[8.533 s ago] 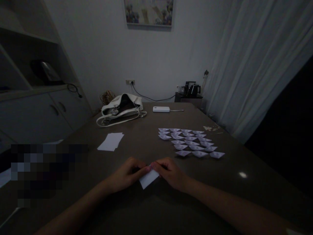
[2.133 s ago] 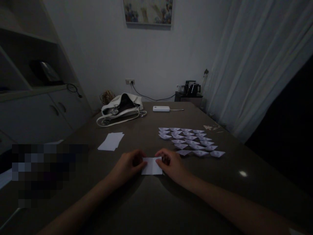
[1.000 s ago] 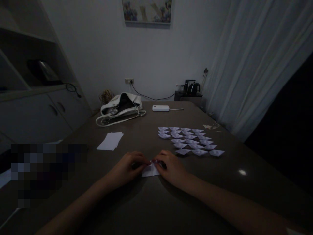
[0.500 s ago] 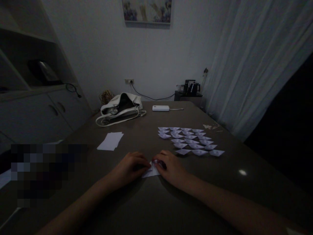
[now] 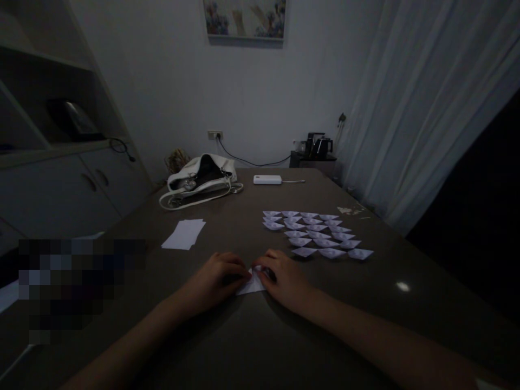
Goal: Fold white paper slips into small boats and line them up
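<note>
A partly folded piece of white paper [image 5: 252, 286] lies on the dark table [image 5: 227, 341] in front of me. My left hand [image 5: 221, 279] pinches its left side between thumb and fingers. On the opposite side, my right hand [image 5: 282, 279] has thumb and fingers closed on the same paper, and hides part of it. Beyond my right hand sit several folded paper boats [image 5: 319, 235] in rough rows. A small stack of white paper sheets [image 5: 183, 234] lies flat beyond my left hand.
Toward the far end of the table are a white handbag [image 5: 203, 179] and a white power bank [image 5: 267, 180] with a short cable. Paper scraps [image 5: 345, 210] lie by the right edge. A blurred-out patch [image 5: 77, 287] covers the left side.
Hardly anything differs. Both hands stay on the folded paper in nearly the same place, and the paper boats and sheets have not moved.
</note>
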`<state>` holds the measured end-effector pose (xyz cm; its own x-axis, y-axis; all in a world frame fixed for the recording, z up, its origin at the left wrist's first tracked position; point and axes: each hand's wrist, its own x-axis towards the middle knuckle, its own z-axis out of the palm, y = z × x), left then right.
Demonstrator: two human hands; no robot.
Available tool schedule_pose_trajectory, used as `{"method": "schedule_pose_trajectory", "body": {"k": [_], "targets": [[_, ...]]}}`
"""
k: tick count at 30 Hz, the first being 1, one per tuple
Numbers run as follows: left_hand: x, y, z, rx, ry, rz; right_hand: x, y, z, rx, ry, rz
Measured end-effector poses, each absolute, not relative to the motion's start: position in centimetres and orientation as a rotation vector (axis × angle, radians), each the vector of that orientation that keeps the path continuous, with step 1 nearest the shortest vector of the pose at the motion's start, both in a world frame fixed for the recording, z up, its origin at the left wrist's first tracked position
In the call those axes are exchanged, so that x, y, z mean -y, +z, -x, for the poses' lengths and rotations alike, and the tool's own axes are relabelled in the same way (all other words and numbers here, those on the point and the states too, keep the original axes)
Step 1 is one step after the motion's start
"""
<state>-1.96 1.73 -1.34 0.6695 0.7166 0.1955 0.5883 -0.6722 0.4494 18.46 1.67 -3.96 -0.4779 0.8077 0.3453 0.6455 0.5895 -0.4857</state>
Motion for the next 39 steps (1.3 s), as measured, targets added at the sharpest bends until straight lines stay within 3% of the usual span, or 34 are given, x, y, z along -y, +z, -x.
{"method": "schedule_pose_trajectory", "body": {"k": [39], "targets": [[-1.61,-1.59,1.85,-0.979,0.539,-2.535,-1.09,-3.03,-18.39,2.410,0.224,1.218]]}}
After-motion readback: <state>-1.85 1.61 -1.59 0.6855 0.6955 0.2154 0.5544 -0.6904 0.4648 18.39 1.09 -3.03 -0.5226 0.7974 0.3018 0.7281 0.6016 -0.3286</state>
